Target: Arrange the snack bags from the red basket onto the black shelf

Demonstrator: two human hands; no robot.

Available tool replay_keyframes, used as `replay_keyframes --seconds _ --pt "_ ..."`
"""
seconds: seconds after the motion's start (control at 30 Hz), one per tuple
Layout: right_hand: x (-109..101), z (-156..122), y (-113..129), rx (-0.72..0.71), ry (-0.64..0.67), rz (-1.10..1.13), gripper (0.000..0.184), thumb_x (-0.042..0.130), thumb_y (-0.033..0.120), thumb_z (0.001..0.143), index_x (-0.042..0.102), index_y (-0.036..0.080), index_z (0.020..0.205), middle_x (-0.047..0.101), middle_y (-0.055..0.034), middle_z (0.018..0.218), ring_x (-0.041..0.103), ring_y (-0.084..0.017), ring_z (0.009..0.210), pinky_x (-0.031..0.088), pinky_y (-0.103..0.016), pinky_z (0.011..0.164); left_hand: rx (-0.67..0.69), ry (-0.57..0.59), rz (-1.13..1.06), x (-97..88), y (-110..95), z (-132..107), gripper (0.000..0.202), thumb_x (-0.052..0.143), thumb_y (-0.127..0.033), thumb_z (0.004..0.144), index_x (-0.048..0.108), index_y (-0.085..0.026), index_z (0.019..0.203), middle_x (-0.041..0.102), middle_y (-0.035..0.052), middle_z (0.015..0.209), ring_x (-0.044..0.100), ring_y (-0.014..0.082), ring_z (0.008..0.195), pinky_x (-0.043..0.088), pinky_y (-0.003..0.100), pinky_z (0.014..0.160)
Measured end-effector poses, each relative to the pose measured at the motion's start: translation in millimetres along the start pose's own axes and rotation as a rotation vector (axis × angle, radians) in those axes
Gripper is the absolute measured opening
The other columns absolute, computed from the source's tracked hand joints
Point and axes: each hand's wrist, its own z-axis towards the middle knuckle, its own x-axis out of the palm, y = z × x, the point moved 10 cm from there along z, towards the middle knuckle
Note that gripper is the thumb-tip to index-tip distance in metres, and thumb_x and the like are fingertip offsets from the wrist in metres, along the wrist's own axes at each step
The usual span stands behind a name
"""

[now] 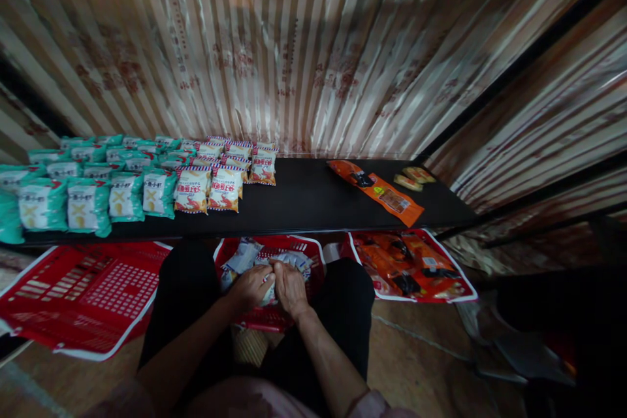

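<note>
Between my knees sits a red basket (317, 255) holding several whitish-blue snack packets (243, 255). My left hand (251, 286) and my right hand (290, 286) meet over it, fingers curled inward and nearly touching. Part of a pale snack packet (269, 295) shows between and under the hands, and both seem closed on it; my fingers hide most of it. Straight ahead on the black shelf stand white-and-orange snack packets (225, 188) in rows. Left of these are rows of teal snack packets (88, 204).
An orange snack package (389, 199) and small yellowish packets (414, 177) lie at the right of the black shelf (294, 202). Below, a red basket (122, 287) is at left and another basket (465, 284) with orange packages at right. A striped curtain (304, 46) hangs behind.
</note>
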Motion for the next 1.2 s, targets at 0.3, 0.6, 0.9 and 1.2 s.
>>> replay_keyframes --seconds 0.3,0.6,0.9,1.2 --pt "3 -3 13 -0.115 0.034 0.041 0.045 0.019 0.033 0.095 0.061 0.018 0.104 0.068 -0.0078 0.094 0.061 -0.017 0.091 0.041 -0.025 0.081 -0.372 0.169 -0.257 -1.0 41 5 0.031 0.031 -0.032 0.087 0.057 -0.019 0.076 0.065 0.0029 0.076 0.06 0.016 0.076 0.046 0.026 0.072" --pt "24 -5 4 -0.027 0.196 0.028 0.045 0.035 0.047 0.09 0.056 0.017 0.116 0.069 -0.0097 0.095 0.064 -0.021 0.086 0.042 -0.026 0.075 -0.514 0.126 -0.295 -9.0 63 5 0.023 0.042 -0.028 0.078 0.062 -0.018 0.074 0.066 0.0014 0.074 0.059 0.0156 0.073 0.043 0.025 0.071" --pt "15 -4 -4 0.089 0.118 0.1 0.045 0.034 0.046 0.09 0.058 0.018 0.114 0.07 -0.0096 0.095 0.065 -0.02 0.088 0.043 -0.025 0.073 -0.548 0.208 -0.434 -5.4 66 11 0.031 0.045 -0.044 0.077 0.057 -0.016 0.071 0.057 -0.0012 0.067 0.052 0.0133 0.064 0.039 0.022 0.056" --pt "11 -3 -19 0.194 0.039 0.212 0.051 0.028 0.053 0.09 0.063 0.019 0.106 0.07 -0.0078 0.08 0.065 -0.02 0.076 0.041 -0.024 0.064 -0.63 0.261 -0.682 -1.9 70 3 0.045 0.051 -0.056 0.071 0.059 -0.013 0.084 0.062 0.0024 0.077 0.057 0.0173 0.071 0.042 0.025 0.062"
